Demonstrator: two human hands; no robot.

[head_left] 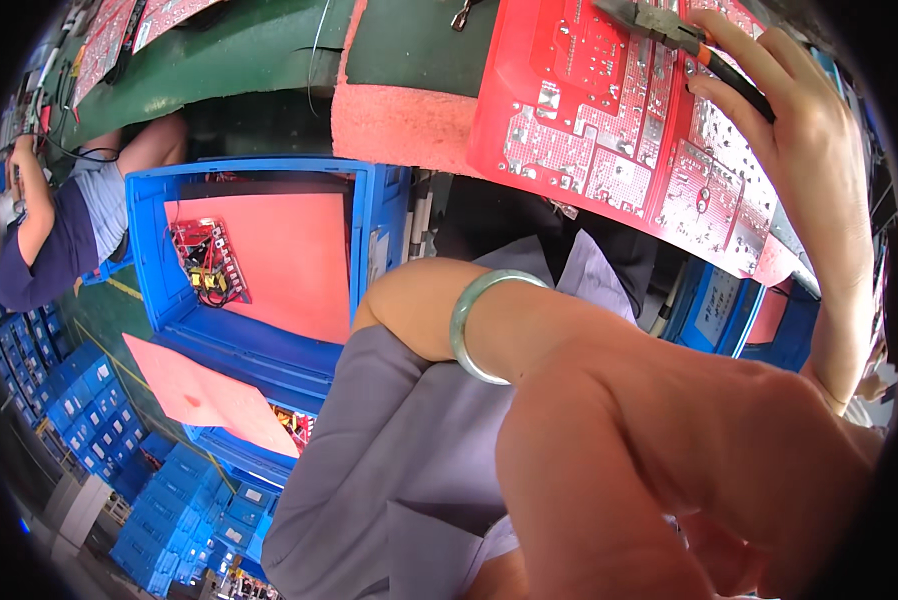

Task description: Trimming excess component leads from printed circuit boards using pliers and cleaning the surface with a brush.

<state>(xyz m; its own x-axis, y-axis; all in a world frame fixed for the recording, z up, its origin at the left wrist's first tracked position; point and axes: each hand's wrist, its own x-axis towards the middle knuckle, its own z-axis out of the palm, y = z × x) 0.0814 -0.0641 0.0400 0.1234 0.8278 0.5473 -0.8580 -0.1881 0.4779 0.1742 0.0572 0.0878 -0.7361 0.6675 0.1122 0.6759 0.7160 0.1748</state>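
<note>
Pliers [661, 27] are what I grip. Well to the left of that grip stands a blue crate [145, 245]; under their head lies a red circuit board [589, 135]; below my grip is my left hand [669, 430], whose hold I cannot tell; rightmost, my right hand [801, 110] closes around the handles [737, 84].

Lighting's pretty bright on my end, with shiny white glare speckling the red circuit board [619, 130], but it gets properly dark under the desk [409, 45]. My left hand [689, 430] looks soft that close to the lens, and the fisheye bends everything toward a black rim.
</note>
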